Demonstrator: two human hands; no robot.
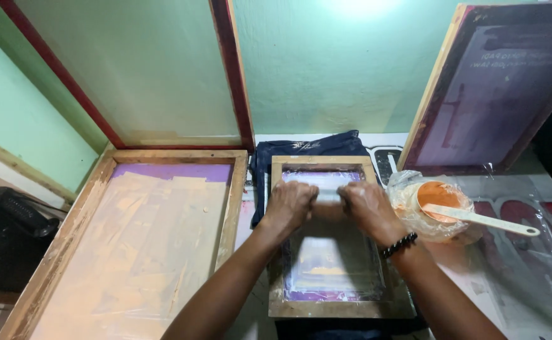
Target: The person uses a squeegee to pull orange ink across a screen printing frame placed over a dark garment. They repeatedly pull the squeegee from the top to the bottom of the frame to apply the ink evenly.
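Pulling a squeegee (328, 196) across the small screen (326, 252) looks to be the step in hand: both hands are closed around it side by side, the left hand (290, 203) and the right hand (365, 204) nearly touching, up near the far end of the mesh. The squeegee itself is mostly hidden under the fingers; only a pale strip shows between the hands. The small screen lies flat on a dark cloth (307, 148) on the surface (477, 277), with the cloth sticking out beyond its far rail. My guess is that the stroke calls for even downward pressure and a straight draw toward the body, stopping short of the near rail. Room is tight sideways: a big wooden screen (143, 239) lies just left, its rail close by the left forearm, and a bagged tub (436, 201) of orange ink stands just right of the frame, a pale spatula (477, 218) resting in it with its handle pointing away to the right. The right wrist, with its bead bracelet (400, 244), passes near that tub. Two more screens (496, 88) lean on the green wall behind, well apart from the hands. Toward the body the lane is open.
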